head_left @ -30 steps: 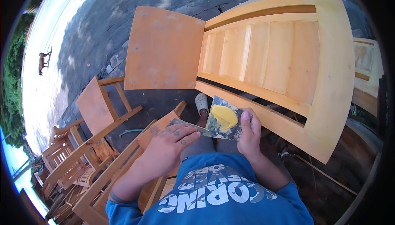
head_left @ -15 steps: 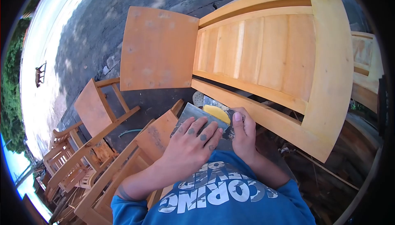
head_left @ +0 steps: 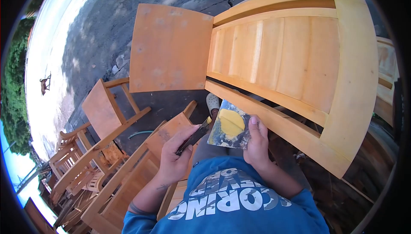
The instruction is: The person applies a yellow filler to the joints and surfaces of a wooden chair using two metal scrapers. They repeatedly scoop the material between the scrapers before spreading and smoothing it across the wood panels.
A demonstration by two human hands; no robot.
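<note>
My left hand (head_left: 176, 153) is closed around a dark, flat scraper (head_left: 199, 134), with yellow paste on its upper tip. To its right, my right hand (head_left: 258, 144) grips the edge of a smeared metal plate (head_left: 217, 136), thumb on top. A round patch of yellow paste (head_left: 231, 122) lies on the plate, with a line across it. The scraper and the plate are apart. Just beyond the plate is a large light-wood panelled frame (head_left: 274, 54), joined at its left to a flat reddish-brown board (head_left: 171, 47).
Unfinished wooden chairs (head_left: 102, 110) stand on the left, and another wooden piece (head_left: 132, 178) lies near my left forearm. A shod foot (head_left: 212, 102) shows behind the plate. An animal (head_left: 44, 84) is on the bright road. More wooden furniture (head_left: 385, 62) stands at far right.
My left hand has drawn back leftward from the plate, and its scraper now shows edge-on. The plate is tilted more toward the camera, exposing the whole paste patch. The view has shifted slightly.
</note>
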